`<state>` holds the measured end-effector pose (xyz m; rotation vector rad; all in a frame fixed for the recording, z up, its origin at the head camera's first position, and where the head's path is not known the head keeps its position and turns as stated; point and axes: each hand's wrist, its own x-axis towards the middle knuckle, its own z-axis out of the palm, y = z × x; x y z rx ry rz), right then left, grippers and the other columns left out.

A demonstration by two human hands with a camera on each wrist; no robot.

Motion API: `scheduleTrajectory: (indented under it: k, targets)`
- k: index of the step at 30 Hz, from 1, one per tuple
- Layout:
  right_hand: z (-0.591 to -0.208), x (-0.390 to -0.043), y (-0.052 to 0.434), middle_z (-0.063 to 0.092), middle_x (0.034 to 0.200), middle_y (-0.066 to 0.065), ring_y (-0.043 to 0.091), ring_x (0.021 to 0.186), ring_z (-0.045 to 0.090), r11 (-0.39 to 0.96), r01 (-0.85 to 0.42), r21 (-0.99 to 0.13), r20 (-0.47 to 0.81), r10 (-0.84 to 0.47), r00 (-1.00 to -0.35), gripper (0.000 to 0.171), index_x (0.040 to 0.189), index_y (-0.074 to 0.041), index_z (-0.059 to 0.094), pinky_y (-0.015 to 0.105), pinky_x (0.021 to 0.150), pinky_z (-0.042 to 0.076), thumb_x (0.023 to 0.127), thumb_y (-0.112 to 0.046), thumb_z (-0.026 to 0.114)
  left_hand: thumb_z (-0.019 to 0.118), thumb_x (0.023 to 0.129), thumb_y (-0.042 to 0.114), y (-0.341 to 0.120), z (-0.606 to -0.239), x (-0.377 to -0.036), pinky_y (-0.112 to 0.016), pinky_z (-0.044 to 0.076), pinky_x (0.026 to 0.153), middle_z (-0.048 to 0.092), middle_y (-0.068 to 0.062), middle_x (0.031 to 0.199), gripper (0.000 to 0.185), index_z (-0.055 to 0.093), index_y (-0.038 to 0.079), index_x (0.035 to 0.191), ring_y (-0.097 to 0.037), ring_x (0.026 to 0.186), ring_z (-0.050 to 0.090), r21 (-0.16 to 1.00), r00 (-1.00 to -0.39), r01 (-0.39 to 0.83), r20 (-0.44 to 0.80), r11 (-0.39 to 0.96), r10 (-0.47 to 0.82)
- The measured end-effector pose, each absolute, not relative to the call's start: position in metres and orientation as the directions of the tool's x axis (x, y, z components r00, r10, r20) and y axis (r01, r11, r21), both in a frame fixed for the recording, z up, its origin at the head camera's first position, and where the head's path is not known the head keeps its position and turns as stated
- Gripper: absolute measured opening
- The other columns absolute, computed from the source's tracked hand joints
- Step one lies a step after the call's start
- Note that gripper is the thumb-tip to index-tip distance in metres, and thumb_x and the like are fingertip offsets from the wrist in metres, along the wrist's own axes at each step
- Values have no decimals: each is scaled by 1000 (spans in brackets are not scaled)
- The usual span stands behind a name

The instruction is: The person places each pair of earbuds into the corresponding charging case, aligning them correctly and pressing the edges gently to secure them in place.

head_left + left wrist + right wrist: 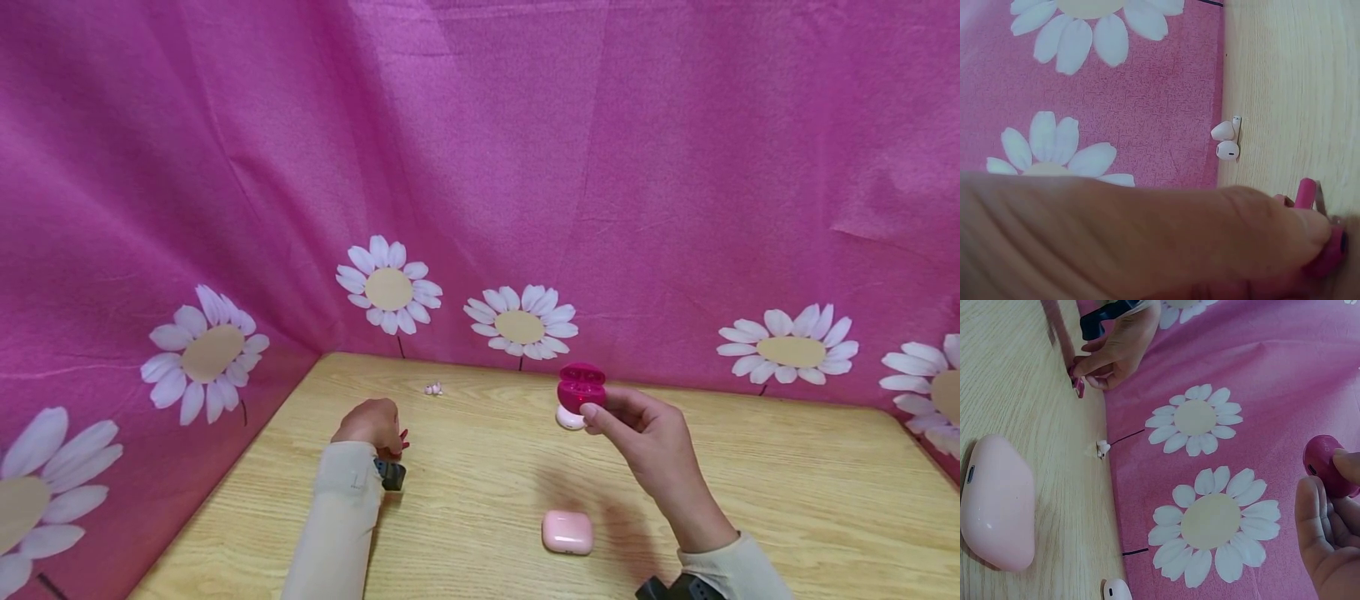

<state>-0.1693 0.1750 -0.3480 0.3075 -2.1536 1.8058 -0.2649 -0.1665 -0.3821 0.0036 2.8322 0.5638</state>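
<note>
My right hand (594,410) holds an open magenta earbud case (581,387) above the table, thumb and fingers pinching its lower half; the same case (1327,464) shows at the fingertips (1313,506) in the right wrist view. My left hand (392,444) rests on the wooden table (787,500) at the left and pinches small magenta earbuds (1330,249), which show again (1077,384) in the right wrist view. A pair of white earbuds (433,388) lies near the back edge, beyond the left hand. A shut pale pink case (567,532) lies in front of me.
A small white rounded case (569,419) sits on the table just under the magenta case. A pink cloth with daisies (480,167) walls the table at the back and left. Both wrists wear dark camera straps (390,475).
</note>
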Motion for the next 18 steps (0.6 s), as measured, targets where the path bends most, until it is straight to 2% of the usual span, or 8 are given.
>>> scheduleTrajectory:
  k: [11,18]
  targets:
    - [-346,-168,175,71,87,7,14,73,67,197,-362,-911,376,39,-926,27,107,3,68,27,70,55,87,-13,73,80,69,1,-168,-377,-263,-26,43,51,60,-6,65,21,59,6,68,-19,60,57,409,-968,-20,-238,912,86]
    - [-346,-169,175,71,85,5,13,73,67,196,-364,-910,378,37,-925,26,107,3,68,26,70,55,87,-13,73,72,70,-2,-167,-371,-261,-27,38,49,56,-2,63,17,58,8,65,-17,58,48,396,-979,57,-159,916,130]
